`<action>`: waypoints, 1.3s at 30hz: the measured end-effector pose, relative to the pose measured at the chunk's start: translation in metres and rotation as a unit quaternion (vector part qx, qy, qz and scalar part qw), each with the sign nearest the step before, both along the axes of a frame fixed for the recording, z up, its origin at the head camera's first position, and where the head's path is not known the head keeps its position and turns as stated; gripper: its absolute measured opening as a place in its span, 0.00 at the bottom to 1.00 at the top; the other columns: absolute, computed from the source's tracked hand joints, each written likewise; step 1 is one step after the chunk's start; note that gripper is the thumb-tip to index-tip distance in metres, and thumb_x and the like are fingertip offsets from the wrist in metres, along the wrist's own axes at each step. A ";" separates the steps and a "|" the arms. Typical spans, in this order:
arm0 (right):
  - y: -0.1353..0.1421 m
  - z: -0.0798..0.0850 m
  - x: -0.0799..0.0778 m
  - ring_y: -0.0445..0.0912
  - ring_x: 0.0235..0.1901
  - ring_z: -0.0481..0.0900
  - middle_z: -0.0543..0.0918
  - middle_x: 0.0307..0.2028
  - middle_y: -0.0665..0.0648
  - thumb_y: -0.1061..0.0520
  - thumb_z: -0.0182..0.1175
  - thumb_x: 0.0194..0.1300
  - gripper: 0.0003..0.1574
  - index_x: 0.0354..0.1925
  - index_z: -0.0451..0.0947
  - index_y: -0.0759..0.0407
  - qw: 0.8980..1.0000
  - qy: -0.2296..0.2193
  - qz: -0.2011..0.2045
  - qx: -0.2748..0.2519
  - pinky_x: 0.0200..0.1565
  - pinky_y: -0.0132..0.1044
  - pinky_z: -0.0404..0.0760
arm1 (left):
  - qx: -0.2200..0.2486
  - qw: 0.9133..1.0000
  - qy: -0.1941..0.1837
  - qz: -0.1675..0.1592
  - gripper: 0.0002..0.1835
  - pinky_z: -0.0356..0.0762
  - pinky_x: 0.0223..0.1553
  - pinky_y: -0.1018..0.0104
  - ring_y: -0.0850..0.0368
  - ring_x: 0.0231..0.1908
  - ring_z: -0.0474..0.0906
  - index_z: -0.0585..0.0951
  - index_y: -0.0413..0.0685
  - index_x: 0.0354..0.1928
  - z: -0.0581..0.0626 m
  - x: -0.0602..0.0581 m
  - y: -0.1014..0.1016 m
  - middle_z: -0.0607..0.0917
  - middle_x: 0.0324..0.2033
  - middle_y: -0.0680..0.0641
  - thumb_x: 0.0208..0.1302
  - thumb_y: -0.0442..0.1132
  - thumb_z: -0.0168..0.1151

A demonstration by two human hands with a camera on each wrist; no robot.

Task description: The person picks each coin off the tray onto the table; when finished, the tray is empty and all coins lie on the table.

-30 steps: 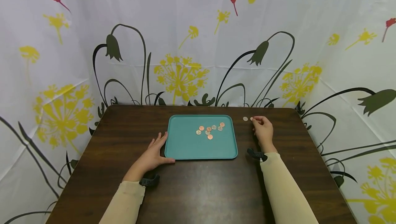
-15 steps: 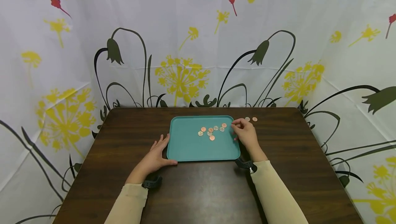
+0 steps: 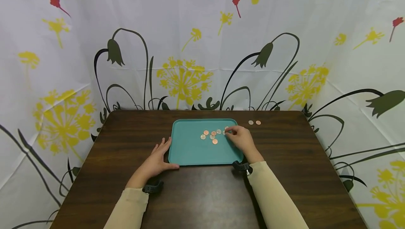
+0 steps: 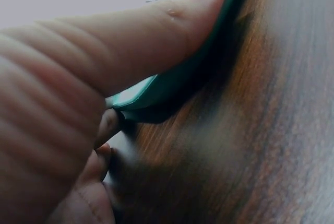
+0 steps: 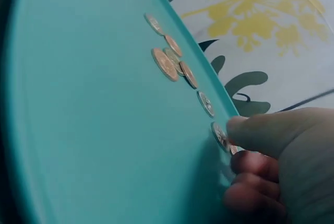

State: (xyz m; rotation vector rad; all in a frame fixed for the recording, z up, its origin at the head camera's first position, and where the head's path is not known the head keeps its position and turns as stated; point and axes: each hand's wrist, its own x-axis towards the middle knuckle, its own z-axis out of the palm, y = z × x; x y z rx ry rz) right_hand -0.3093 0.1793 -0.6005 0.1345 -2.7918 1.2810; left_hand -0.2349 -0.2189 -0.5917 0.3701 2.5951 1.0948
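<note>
A teal tray [image 3: 193, 151] lies on the table with several copper and silver coins [image 3: 215, 141] in its middle and right part. My left hand [image 3: 155, 162] rests at the tray's left front corner, fingers fairly straight along the left edge, thumb [image 4: 156, 36] against the front rim. Over the tray's right side, my right hand [image 3: 243, 140] has its thumb and fingers bent close to a silver coin [image 5: 219, 134]. A copper coin [image 5: 233, 150] shows in the gap between thumb and fingers. Whether either coin is pinched cannot be told.
Beyond the tray's right back corner, a silver coin [image 3: 251, 122] and a copper coin [image 3: 258, 122] lie side by side on the dark wooden table [image 3: 202, 197]. A white curtain [image 3: 202, 46] with flower prints hangs behind the table's back edge.
My right hand has left the copper coin on the table and moved left to the coins at the tray's right side. The left hand has stayed at the tray's corner.
</note>
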 end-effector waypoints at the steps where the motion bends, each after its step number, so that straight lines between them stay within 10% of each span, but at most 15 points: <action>1: -0.001 0.000 0.000 0.43 0.17 0.78 0.86 0.30 0.52 0.49 0.73 0.74 0.10 0.50 0.94 0.49 1.000 0.000 0.007 0.006 0.22 0.37 0.80 | -0.002 1.000 0.001 0.000 0.71 0.36 0.81 0.21 0.28 0.87 0.29 0.45 0.50 0.90 0.000 0.000 0.000 0.41 0.89 0.36 0.57 0.59 0.85; 21: 0.012 0.012 0.001 0.46 0.26 0.80 0.82 0.33 0.55 0.59 0.77 0.68 0.07 0.44 0.91 0.54 0.989 -0.073 0.122 0.032 0.31 0.38 0.85 | 0.000 1.000 -0.005 0.002 0.71 0.36 0.82 0.22 0.28 0.87 0.28 0.45 0.51 0.90 -0.002 0.001 0.000 0.40 0.89 0.37 0.58 0.58 0.84; 39: 0.007 0.019 0.000 0.45 0.30 0.83 0.84 0.36 0.55 0.64 0.78 0.65 0.08 0.40 0.88 0.56 0.983 -0.109 0.138 0.048 0.32 0.36 0.87 | 0.001 1.000 0.000 -0.001 0.71 0.36 0.83 0.24 0.30 0.87 0.29 0.45 0.49 0.90 0.000 0.001 0.000 0.40 0.89 0.37 0.58 0.58 0.84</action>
